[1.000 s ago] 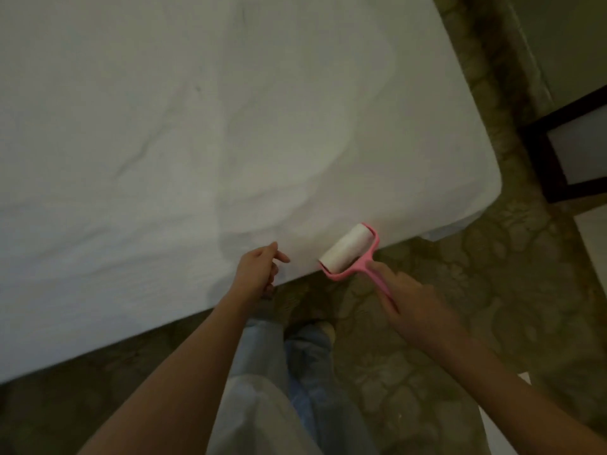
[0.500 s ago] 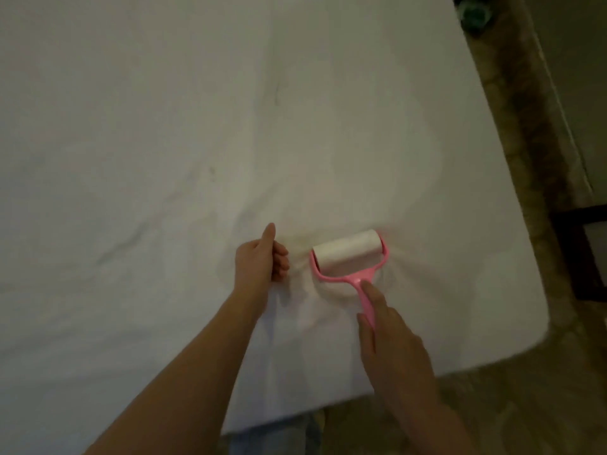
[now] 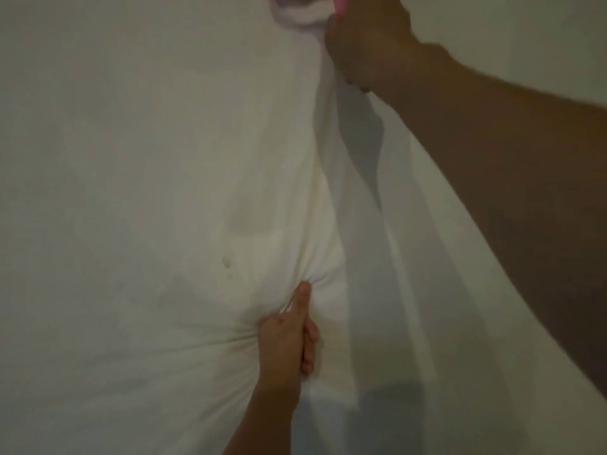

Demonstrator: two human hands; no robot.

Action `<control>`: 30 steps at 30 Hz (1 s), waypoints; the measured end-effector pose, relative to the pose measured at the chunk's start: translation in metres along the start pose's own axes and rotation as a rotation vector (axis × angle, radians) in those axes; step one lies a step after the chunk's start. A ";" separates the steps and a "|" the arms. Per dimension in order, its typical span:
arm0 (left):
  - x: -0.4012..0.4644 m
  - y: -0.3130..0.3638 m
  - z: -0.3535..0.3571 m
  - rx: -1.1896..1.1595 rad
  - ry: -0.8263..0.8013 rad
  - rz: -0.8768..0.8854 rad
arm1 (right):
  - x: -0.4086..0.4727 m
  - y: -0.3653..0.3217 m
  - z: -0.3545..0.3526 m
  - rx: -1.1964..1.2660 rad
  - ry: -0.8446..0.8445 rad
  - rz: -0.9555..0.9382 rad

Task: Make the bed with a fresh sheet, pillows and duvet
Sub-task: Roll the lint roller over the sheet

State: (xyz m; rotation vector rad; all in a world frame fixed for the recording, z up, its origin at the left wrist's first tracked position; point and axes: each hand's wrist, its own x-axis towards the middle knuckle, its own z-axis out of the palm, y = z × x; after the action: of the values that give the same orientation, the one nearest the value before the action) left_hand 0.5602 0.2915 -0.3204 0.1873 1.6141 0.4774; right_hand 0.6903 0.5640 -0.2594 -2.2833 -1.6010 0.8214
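Note:
The white sheet (image 3: pixel 131 159) fills the whole view. My left hand (image 3: pixel 289 333) is low in the middle, thumb pointing up and fingers curled into the fabric, gripping a bunch of sheet with creases fanning out from it. My right hand (image 3: pixel 361 37) reaches in from the right to the top edge and grips the pink handle of a lint roller (image 3: pixel 302 13). Only the lower part of its white roll shows, resting on the sheet. A raised fold (image 3: pixel 331 165) runs between the two hands.
A small yellowish stain (image 3: pixel 226 262) and a faint grey patch (image 3: pixel 249 218) mark the sheet up and left of my left hand. My right forearm (image 3: pixel 492 165) crosses the right side of the view. No bed edge or floor shows.
The camera has moved in close over the bed, so the floor and bed corner are gone. My right hand has pushed the roller far forward. My left hand now grips the sheet.

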 end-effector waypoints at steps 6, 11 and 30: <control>-0.003 0.003 -0.007 0.034 -0.062 -0.025 | -0.013 -0.002 -0.004 -0.120 0.011 -0.085; -0.012 0.009 -0.009 0.077 -0.038 0.054 | -0.108 0.042 -0.014 -0.203 -0.060 -0.079; -0.169 -0.175 0.019 0.781 -0.109 0.308 | -0.600 0.319 -0.038 -0.097 -0.188 -0.031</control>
State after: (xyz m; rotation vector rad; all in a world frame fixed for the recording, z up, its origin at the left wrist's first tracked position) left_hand 0.6253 0.0704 -0.2393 1.0392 1.5986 0.0388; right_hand 0.8167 -0.1020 -0.1987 -2.2990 -1.7883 0.9973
